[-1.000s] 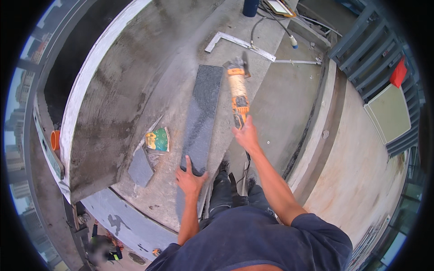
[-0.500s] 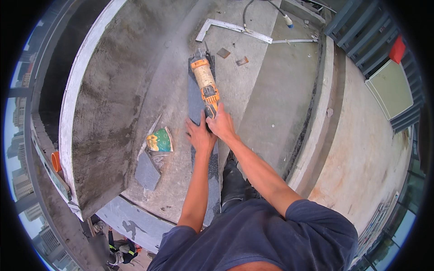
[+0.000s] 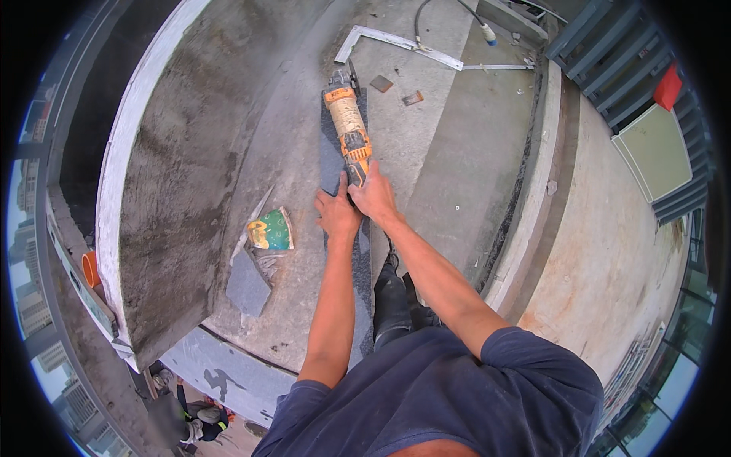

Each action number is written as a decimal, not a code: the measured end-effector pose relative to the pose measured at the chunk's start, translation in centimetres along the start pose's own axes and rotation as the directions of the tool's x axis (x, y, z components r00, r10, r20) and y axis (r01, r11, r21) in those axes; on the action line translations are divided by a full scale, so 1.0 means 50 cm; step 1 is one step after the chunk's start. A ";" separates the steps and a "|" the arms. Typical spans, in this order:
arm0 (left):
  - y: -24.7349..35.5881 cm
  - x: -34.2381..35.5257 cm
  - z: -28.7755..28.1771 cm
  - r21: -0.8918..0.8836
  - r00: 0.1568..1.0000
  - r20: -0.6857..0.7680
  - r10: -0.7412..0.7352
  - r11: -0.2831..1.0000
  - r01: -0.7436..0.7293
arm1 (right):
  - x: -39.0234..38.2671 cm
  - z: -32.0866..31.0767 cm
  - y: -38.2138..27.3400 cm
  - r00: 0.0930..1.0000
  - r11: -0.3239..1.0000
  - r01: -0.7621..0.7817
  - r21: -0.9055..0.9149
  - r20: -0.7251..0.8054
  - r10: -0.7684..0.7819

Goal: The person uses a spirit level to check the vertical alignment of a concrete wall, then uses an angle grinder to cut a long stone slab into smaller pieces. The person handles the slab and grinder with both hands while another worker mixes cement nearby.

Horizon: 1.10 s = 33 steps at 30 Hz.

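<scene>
My right hand (image 3: pixel 372 199) is closed around the rear grip of an orange and black angle grinder (image 3: pixel 347 118) with a tan, dirt-covered body. Its head points away from me, over the far end of a long dark grey stone strip (image 3: pixel 333 145). My left hand (image 3: pixel 337 215) lies on the strip with its fingers apart, close beside the grinder's rear end. Its thumb side is partly hidden against the tool. The strip runs lengthwise beneath both forearms.
A metal square (image 3: pixel 400 46) lies beyond the grinder, near a cable plug (image 3: pixel 488 34) and two small stone offcuts (image 3: pixel 381 83). To the left are a green and yellow bag (image 3: pixel 271 230), a broken grey slab (image 3: pixel 247 284) and a concrete wall (image 3: pixel 183 167). Another person (image 3: pixel 205 423) is at lower left.
The grinder has moved slightly farther away along the strip, with my right hand on it. My left hand's fingers have drawn a little closer together. Haze near the grinder's head looks thinner.
</scene>
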<state>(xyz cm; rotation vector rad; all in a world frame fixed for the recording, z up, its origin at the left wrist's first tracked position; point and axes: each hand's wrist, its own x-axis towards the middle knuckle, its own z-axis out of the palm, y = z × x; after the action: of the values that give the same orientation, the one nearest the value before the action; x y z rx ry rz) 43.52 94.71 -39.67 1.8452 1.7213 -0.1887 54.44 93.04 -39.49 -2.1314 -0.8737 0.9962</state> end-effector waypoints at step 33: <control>-0.014 0.006 0.004 0.019 0.999 -0.030 0.015 1.000 -0.014 | 0.002 0.011 -0.036 0.996 0.992 -0.052 -0.113 0.070 0.060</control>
<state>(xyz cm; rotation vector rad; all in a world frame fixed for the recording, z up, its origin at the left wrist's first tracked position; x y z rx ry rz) 42.95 94.86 -40.21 1.8821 1.7316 -0.1728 53.51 94.32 -38.46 -2.2360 -0.9292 1.0822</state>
